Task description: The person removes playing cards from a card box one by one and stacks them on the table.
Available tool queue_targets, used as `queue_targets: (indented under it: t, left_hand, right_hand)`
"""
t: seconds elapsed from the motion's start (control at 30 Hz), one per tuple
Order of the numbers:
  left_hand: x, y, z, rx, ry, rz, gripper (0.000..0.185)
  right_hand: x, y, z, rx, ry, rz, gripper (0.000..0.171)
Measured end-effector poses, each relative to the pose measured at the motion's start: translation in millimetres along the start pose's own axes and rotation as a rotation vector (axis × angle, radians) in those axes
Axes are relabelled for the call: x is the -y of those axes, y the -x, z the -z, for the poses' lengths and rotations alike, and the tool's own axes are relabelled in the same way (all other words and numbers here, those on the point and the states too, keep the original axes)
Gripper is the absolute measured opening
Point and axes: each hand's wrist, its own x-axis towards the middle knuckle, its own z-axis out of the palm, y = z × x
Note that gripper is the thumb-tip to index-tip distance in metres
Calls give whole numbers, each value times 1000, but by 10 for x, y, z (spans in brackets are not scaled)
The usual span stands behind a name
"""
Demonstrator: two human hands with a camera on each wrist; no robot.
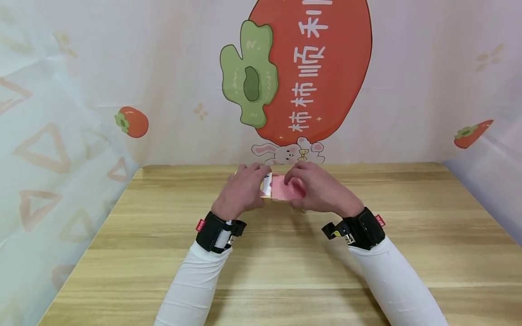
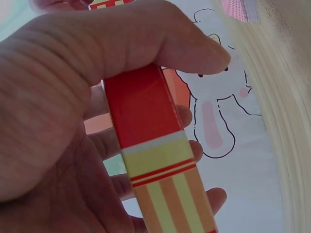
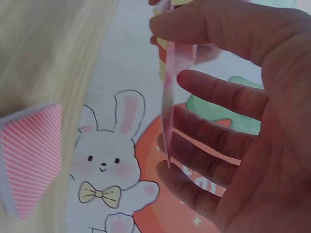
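Above the far middle of the wooden table [image 1: 285, 253], a card box [image 1: 266, 184] and a playing card [image 1: 288, 187] are held between the 2 hands. On the box's narrow side are a red part, then a pale band and orange and yellow stripes. What is inside the box cannot be seen. The left hand [image 1: 240, 190] grips the box, thumb on one side and fingers curled behind. The right hand [image 1: 322, 189] pinches the card, which has a pink patterned back, between thumb and fingers. Behind the table hangs a backdrop with a big red persimmon [image 1: 314, 68] and a white rabbit [image 1: 285, 154].
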Motion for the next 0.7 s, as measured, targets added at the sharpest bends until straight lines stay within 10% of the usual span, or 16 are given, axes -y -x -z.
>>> queue_targets:
  t: [0.7]
  left_hand:
    - [201,26,73,16,42,61,76]
  right_hand:
    - [-105,119,255,31,70,-159,54]
